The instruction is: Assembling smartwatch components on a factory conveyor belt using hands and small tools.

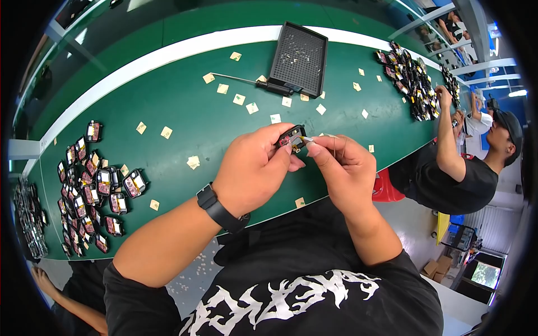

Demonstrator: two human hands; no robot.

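My left hand (258, 168) is closed around a small black device housing (291, 137) with its circuit board and a few components exposed. Close beside it, my right hand (344, 168) pinches thumb and finger together at the right edge of the housing. A small pale and yellow strip (305, 139) shows between the fingertips and the board. Whether it belongs to the device is hard to tell. Something thin, too fine to name, shows by the right fingers. Both hands are above the green table (224, 117), near its front edge.
A black perforated tray (297, 59) lies at the far middle, a long-shafted screwdriver (269, 86) against it. Similar open devices (89, 193) are heaped left, more (412, 84) far right. Pale square paper pieces (166, 132) are scattered about. A person (459, 162) works at the right.
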